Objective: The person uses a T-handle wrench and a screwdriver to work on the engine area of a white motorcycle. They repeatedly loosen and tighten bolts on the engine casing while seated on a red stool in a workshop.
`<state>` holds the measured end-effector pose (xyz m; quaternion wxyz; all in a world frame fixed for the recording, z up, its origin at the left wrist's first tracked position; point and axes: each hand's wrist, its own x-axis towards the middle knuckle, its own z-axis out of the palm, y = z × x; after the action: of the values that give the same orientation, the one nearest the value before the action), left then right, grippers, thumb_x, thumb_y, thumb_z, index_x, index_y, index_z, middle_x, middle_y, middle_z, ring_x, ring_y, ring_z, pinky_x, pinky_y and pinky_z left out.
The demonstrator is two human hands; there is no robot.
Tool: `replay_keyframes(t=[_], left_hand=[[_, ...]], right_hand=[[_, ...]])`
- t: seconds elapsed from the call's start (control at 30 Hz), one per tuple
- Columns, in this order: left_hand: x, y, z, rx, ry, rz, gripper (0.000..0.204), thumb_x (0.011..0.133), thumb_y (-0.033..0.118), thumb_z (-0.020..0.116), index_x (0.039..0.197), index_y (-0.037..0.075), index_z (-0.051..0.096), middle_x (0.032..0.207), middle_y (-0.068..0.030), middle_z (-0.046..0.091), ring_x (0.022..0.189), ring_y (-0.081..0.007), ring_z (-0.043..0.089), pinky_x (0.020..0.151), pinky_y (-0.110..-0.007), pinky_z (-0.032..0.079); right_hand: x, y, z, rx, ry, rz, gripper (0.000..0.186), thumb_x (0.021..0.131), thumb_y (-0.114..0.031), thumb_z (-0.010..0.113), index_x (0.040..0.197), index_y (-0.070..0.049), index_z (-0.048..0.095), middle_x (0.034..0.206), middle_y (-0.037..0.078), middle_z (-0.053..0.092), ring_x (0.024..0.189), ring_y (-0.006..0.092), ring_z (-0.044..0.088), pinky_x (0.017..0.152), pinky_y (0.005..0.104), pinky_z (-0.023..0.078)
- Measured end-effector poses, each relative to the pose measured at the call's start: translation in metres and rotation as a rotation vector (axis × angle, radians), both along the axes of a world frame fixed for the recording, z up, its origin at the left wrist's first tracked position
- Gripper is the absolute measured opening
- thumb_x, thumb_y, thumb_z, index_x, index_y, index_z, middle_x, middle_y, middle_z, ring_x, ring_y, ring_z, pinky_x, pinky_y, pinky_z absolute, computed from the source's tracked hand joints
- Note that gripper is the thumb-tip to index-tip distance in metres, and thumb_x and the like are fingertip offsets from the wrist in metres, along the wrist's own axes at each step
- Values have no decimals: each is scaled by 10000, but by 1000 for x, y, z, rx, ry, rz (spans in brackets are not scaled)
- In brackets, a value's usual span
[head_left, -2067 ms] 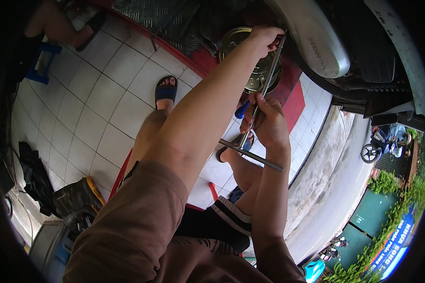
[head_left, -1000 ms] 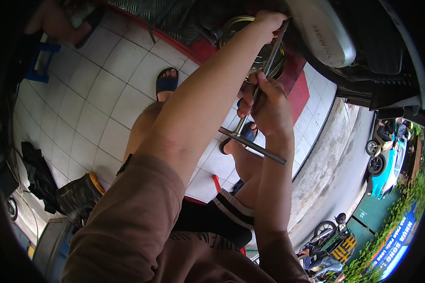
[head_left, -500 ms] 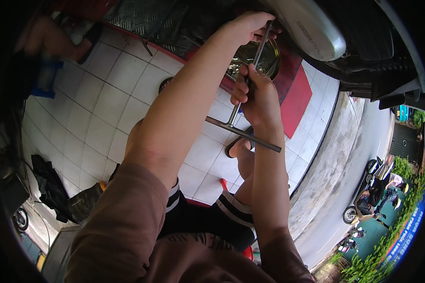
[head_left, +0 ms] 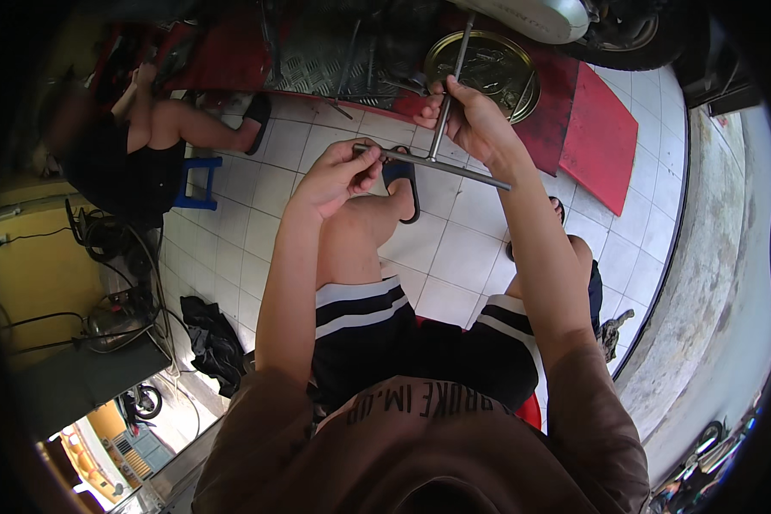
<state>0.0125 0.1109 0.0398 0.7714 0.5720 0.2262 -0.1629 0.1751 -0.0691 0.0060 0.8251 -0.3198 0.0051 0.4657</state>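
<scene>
A steel T-handle wrench point(head_left: 469, 173) runs from in front of me up to the underside of a motorcycle's silver engine cover point(head_left: 535, 19). My right hand point(head_left: 478, 124) is closed around its shaft, a little above the crossbar. With thumb and fingers, my left hand point(head_left: 338, 178) pinches the left end of the crossbar. The shaft's far tip is by the cover; whether it sits on a bolt, I cannot tell. Just behind my right hand lies a round gold-coloured tray point(head_left: 535, 81) with several small metal parts in it.
The tray rests on a red platform point(head_left: 604, 141) with a dark tread-plate section point(head_left: 321, 56). At the far left another person sits on a blue stool point(head_left: 199, 182). Black cloth point(head_left: 214, 343) and hoses lie at left on the white tiled floor point(head_left: 454, 257). A road runs along the right.
My left hand has come down from the shaft's far end to the crossbar's left end. My right hand still holds the shaft. The view has shifted, bringing the seated person into sight.
</scene>
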Motion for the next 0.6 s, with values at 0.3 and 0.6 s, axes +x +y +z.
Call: replay_keyframes(t=[0.3,0.6], left_hand=[[8,-53,44,637,-286,87,113,933,100,580,936,-7,545,701,-76,628,534,-111,576,469,-226,434],[-24,-126,20,1065,-533,-213,451,867,108,636,1292,21,514,647,-93,638,536,-175,605,506,-277,473]], right_hand=[[-23,-26,-7,-349,-608,497,297,893,-356,660,894,-62,617,699,-27,537,616,64,451,557,211,371],[-26,-10,-10,-48,-420,329,262,881,-275,689,833,-25,626,676,-10,559,540,50,438,479,196,340]])
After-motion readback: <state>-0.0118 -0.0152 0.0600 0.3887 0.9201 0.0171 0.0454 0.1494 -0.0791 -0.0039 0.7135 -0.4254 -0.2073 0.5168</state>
